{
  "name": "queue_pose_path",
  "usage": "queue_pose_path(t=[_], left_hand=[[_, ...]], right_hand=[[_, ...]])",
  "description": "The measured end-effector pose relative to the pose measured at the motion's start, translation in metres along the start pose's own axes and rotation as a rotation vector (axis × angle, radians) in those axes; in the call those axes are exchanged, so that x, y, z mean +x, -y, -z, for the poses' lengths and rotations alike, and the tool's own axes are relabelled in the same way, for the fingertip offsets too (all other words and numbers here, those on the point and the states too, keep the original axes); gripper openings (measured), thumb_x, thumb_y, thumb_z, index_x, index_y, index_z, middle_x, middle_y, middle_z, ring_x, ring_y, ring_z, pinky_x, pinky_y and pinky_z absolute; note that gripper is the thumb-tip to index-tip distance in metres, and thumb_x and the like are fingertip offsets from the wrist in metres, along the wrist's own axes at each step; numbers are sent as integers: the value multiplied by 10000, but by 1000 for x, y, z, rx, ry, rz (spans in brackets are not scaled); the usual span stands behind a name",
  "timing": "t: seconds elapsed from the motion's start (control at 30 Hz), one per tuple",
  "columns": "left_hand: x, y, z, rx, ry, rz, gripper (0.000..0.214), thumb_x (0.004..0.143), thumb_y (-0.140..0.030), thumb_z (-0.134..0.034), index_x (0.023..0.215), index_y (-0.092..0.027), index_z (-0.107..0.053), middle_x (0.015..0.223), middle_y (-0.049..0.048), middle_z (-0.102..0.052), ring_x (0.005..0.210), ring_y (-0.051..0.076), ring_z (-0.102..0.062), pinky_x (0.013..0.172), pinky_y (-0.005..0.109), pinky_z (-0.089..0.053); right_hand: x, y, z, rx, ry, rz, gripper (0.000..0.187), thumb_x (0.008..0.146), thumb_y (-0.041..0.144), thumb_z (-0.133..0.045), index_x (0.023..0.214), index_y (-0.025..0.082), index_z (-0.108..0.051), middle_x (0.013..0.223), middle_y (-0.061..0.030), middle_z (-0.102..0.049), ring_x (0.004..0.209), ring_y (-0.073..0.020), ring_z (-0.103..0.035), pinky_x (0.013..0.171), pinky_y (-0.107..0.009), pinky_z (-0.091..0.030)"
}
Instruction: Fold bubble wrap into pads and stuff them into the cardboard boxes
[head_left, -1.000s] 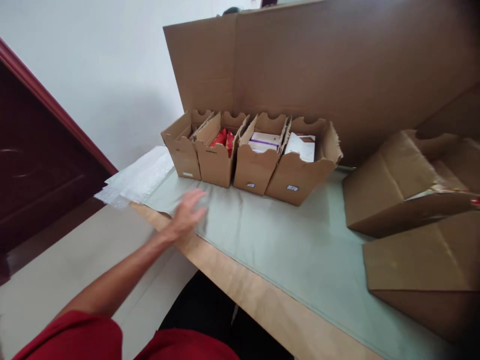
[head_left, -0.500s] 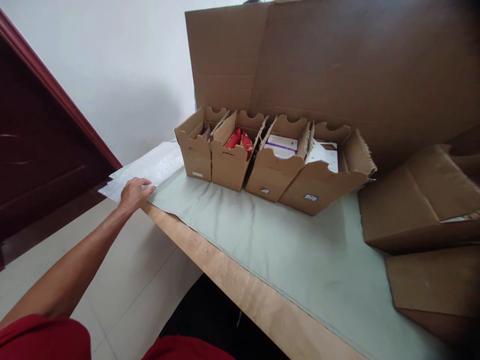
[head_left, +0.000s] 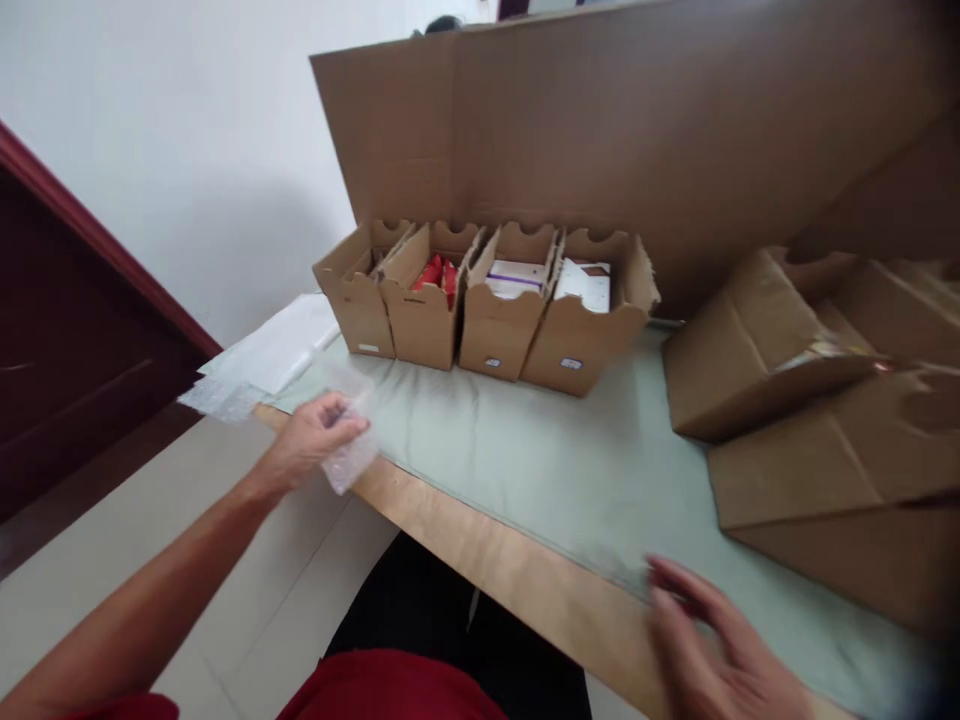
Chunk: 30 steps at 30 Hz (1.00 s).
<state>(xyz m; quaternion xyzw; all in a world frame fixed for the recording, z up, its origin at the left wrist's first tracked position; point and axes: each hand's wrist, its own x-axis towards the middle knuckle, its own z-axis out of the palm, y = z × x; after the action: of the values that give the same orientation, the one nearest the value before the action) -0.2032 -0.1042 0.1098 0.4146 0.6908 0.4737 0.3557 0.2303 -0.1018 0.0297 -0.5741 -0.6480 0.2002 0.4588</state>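
Between the thumb and fingers of my left hand (head_left: pixel 319 440) is a small clear bubble wrap bag (head_left: pixel 351 458), held just over the front left edge of the table. Left of it, a stack of white and clear bubble wrap bags (head_left: pixel 262 350) lies on the table corner, partly hanging past the edge. My right hand (head_left: pixel 720 640) hovers by the front edge at the lower right, blurred, thumb and fingers apart and nothing between them.
Several open cardboard bins stand in a row at the back; one bin (head_left: pixel 424 325) has red packets (head_left: pixel 435 275), another bin (head_left: pixel 499 335) white-and-purple boxes (head_left: pixel 517 275). More cardboard bins (head_left: pixel 750 350) stand at right. A tall cardboard panel (head_left: pixel 555 130) rises behind. A pale green cloth (head_left: pixel 480 440) covers the table.
My left hand has moved right from the stack, carrying a bubble wrap bag. My right hand has come into view at the lower right. The view has shifted to the right.
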Motion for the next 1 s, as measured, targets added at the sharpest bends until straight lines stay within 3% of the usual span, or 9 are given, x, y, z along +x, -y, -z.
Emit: queue_pose_path(t=[0.07, 0.17, 0.23, 0.33, 0.53, 0.77, 0.9, 1.0], left_hand=[[-16, -1, -52, -125, 150, 9, 384, 648, -464, -840, 827, -181, -654, 739, -11, -649, 654, 132, -572, 634, 250, -461], [-37, 1, -121, -236, 371, 23, 380, 662, -464, -852, 805, -173, -653, 737, -13, -637, 675, 125, -570, 665, 246, -470], [-48, 5, -155, -292, 489, 41, 389, 679, -487, -849, 800, -172, -655, 743, -9, -639, 697, 135, -580, 681, 254, -479], [-59, 10, -182, -356, 535, 75, 410, 682, -518, -853, 793, -174, -660, 756, -4, -653, 723, 146, -597, 708, 262, -494], [-64, 11, -184, -410, 538, 134, 468, 661, -562, -878, 772, -165, -657, 713, -12, -644, 678, 130, -579, 653, 237, -477], [-66, 19, -181, -455, 587, 140, 455, 675, -540, -895, 759, -159, -661, 715, -8, -663, 660, 121, -593, 660, 231, -488], [-67, 27, -180, -503, 588, 195, 498, 620, -563, -921, 772, -156, -678, 731, 2, -688, 647, 129, -602, 654, 244, -507], [-67, 27, -177, -477, 553, 194, 518, 606, -599, -914, 750, -154, -694, 696, -4, -671, 615, 121, -572, 617, 237, -490]], right_hand=[[-11, 22, -22, 88, 233, 37, 287, 888, 474, -682, 1151, 376, -741, 1057, -75, -791, 877, -322, -776, 790, -529, -672], [-17, 54, -49, 275, 439, 11, 481, 883, 366, -700, 1353, 273, -653, 1314, -111, -723, 1108, -291, -737, 925, -454, -636], [-17, 62, -58, 367, 481, -66, 603, 861, 379, -733, 1433, 247, -595, 1355, -125, -702, 1157, -298, -709, 938, -447, -615], [-18, 58, -59, 456, 462, -190, 682, 827, 410, -772, 1453, 227, -573, 1347, -132, -701, 1085, -283, -713, 909, -430, -600], [-27, 50, -62, 430, 413, -194, 714, 738, 313, -826, 1414, 243, -608, 1309, -97, -706, 1001, -242, -681, 897, -391, -572], [-23, 51, -68, 489, 337, -194, 271, 942, 322, -605, 1155, 240, -750, 1043, -56, -769, 884, -209, -699, 805, -331, -570], [-21, 52, -68, 500, 277, -218, 213, 946, 350, -598, 966, 231, -774, 951, -46, -773, 884, -216, -706, 808, -327, -566], [-21, 58, -67, 510, 334, -197, 182, 898, 335, -642, 991, 233, -760, 980, -45, -771, 885, -215, -701, 807, -327, -565]])
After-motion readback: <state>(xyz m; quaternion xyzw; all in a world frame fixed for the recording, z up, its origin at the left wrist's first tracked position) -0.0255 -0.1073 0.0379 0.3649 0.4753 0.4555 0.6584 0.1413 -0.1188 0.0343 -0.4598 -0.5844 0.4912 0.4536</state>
